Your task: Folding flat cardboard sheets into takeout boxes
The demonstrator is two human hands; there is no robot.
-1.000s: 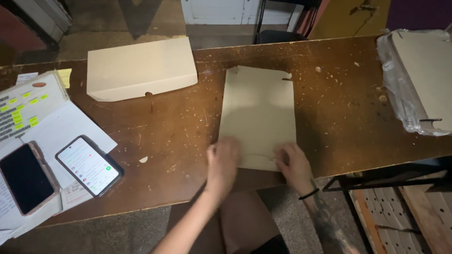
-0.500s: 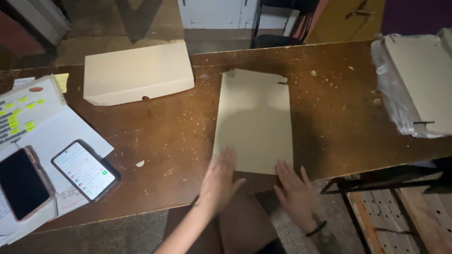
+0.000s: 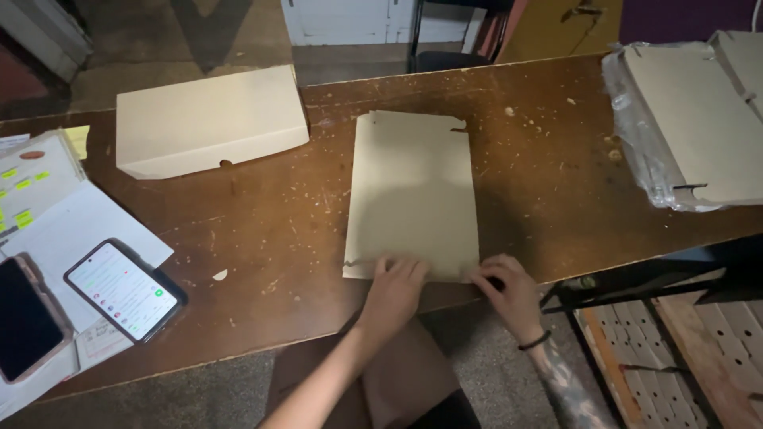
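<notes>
A flat, unfolded beige cardboard box blank [image 3: 413, 191] lies lengthwise on the brown wooden table [image 3: 262, 238]. My left hand [image 3: 393, 290] rests palm down at the blank's near edge, fingers spread over the cardboard. My right hand [image 3: 509, 290] sits at the blank's near right corner, fingertips curled at its edge. Neither hand lifts the blank off the table.
A finished closed beige box [image 3: 207, 119] sits at the back left. A plastic-wrapped stack of blanks [image 3: 691, 119] lies at the right. Papers [image 3: 56, 222], a lit phone [image 3: 123, 290] and a dark phone [image 3: 24, 318] lie at the left. A metal frame [image 3: 636, 278] stands beside the table's near right edge.
Both hands slid back and forth along the blank's near edge; they now sit on that edge again, the right one at the corner. The view has shifted slightly.
</notes>
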